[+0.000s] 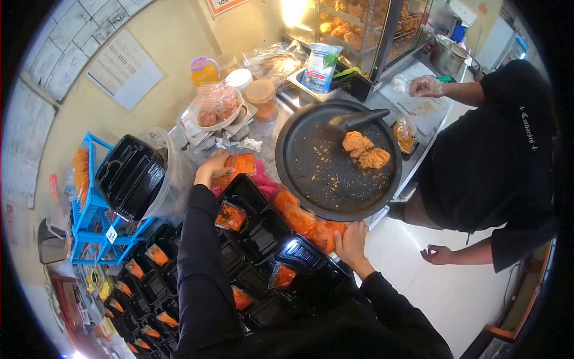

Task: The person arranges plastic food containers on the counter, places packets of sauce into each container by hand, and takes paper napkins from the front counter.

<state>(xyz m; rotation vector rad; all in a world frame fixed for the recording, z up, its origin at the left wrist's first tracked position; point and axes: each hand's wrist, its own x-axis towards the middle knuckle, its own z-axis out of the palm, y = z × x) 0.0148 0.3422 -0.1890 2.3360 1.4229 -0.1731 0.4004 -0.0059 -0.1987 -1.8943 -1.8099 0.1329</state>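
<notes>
My left hand [215, 169] has its fingers curled over a see-through sachet of orange-red sauce [244, 163], beside a pink cloth [264, 180]. My right hand [354, 244] grips the near end of a row of similar sauce sachets [299, 220], which lies along the rim of a big round stone mortar [287, 173]. Between my arms are black plastic trays [263, 230], some with a single sachet [231, 216] inside. Fried chicken pieces [366, 151], crumbs and a dark pestle [359, 119] lie in the mortar.
More black trays with sachets [158, 255] spread at lower left, near a blue rack [89, 197] and a tub of stacked black lids [133, 176]. At right stands a co-worker in black [490, 149], one gloved hand [426, 87] over a cutting board. A lit chicken cabinet [353, 30] is behind.
</notes>
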